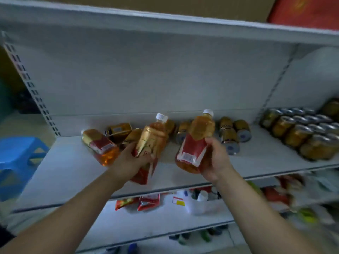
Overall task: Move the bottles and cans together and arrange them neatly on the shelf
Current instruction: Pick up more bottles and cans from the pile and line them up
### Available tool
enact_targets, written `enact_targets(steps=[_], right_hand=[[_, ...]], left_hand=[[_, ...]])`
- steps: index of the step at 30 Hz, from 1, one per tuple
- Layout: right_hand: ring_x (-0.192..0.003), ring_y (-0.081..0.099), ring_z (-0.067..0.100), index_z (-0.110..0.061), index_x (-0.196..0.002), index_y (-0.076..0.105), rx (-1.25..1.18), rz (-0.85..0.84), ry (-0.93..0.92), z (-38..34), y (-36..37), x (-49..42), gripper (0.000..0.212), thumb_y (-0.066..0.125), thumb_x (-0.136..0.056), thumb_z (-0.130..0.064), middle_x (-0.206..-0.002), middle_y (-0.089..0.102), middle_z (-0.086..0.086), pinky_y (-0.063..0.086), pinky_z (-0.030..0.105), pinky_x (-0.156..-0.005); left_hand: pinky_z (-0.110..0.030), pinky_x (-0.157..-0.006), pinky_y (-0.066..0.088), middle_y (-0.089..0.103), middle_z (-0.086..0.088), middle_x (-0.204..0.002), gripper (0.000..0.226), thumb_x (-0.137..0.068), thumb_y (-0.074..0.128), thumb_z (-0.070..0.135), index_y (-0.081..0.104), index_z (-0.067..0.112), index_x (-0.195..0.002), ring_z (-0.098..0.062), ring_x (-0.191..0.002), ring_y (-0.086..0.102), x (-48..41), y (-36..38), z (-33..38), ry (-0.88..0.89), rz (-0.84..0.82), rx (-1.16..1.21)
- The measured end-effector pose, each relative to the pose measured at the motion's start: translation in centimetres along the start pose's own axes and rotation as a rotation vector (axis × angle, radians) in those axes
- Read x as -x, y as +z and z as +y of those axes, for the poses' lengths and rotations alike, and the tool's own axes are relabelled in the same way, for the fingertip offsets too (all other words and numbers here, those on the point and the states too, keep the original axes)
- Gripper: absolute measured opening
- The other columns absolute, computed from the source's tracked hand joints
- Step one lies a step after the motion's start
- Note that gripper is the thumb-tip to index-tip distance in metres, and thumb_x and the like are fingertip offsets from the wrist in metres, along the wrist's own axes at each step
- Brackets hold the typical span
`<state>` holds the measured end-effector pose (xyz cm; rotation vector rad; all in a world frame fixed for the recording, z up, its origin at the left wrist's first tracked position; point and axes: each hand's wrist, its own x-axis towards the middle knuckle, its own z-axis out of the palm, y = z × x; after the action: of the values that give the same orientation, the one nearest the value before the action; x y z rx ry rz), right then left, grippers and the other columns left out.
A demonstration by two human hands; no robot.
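On the white metal shelf a third bottle lies on its side just left of our hands, tipped cans are scattered behind them, upright cans stand in rows at the right, and a blue stool sits past the shelf's left end. Our left hand wraps around the lower body of the left bottle and our right hand grasps the right bottle from its side, both held over the shelf, leaning with white caps up. The bottles are clear plastic with amber liquid and red and gold labels
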<state>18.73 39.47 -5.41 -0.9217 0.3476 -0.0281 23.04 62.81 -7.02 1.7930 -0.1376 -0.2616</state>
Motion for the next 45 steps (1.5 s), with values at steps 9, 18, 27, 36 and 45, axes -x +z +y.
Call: enact_targets(steps=[9, 18, 27, 36, 45], right_hand=[[-0.066, 0.07, 0.024, -0.003, -0.118, 0.058, -0.053, 0.225, -0.188, -7.4, -8.9, 8.1, 0.04, 0.057, -0.09, -0.032, -0.079, 0.072, 0.012, 0.057, 0.035, -0.056], [-0.09, 0.068, 0.031, -0.012, -0.132, 0.051, 0.03, 0.46, -0.432, -18.6, -25.5, 19.4, 0.078, 0.072, -0.065, -0.046, -0.114, 0.067, 0.02, 0.056, 0.045, -0.078], [-0.07, 0.071, 0.027, -0.021, -0.107, 0.058, 0.152, 0.59, -0.67, -26.7, -39.0, 25.5, 0.049, 0.077, -0.063, -0.032, -0.08, 0.072, 0.006, 0.056, 0.038, -0.059], [-0.076, 0.073, 0.025, -0.025, -0.105, 0.06, 0.308, 0.683, -0.633, -31.7, -46.2, 19.4, 0.062, 0.08, -0.05, -0.044, -0.09, 0.073, 0.006, 0.058, 0.037, -0.062], [-0.084, 0.068, 0.005, -0.039, -0.117, 0.049, 0.549, 0.675, -0.625, -39.4, -52.1, 10.1, 0.073, 0.079, -0.05, -0.042, -0.103, 0.068, -0.009, 0.052, 0.025, -0.066]], left_hand=[[-0.03, -0.05, 0.054, 0.073, -0.01, -0.074, 0.038, -0.087, 0.054, 0.049, 0.063, 0.014, -0.1, -0.022, -0.06, 0.07, 3.2, 14.1, 5.2, -0.255, -0.294, 0.436], [-0.038, -0.058, 0.057, 0.073, -0.013, -0.081, 0.064, -0.052, 0.072, 0.048, 0.063, 0.009, -0.102, -0.025, -0.068, 0.071, 7.0, 36.0, 12.5, -0.271, -0.607, 0.602], [-0.042, -0.061, 0.057, 0.071, -0.017, -0.102, 0.057, -0.081, 0.067, 0.029, 0.045, 0.012, -0.13, -0.032, -0.087, 0.07, 8.8, 53.4, 15.9, -0.264, -0.716, 0.546], [-0.043, -0.069, 0.057, 0.072, -0.006, -0.102, 0.053, -0.078, 0.072, 0.032, 0.047, 0.024, -0.124, -0.025, -0.085, 0.071, 2.1, 62.6, 16.5, -0.099, -0.603, 0.372], [-0.05, -0.088, 0.051, 0.064, -0.006, -0.113, 0.054, -0.076, 0.074, 0.016, 0.044, 0.027, -0.119, -0.027, -0.099, 0.064, -7.9, 70.7, 20.3, -0.005, -0.577, 0.305]])
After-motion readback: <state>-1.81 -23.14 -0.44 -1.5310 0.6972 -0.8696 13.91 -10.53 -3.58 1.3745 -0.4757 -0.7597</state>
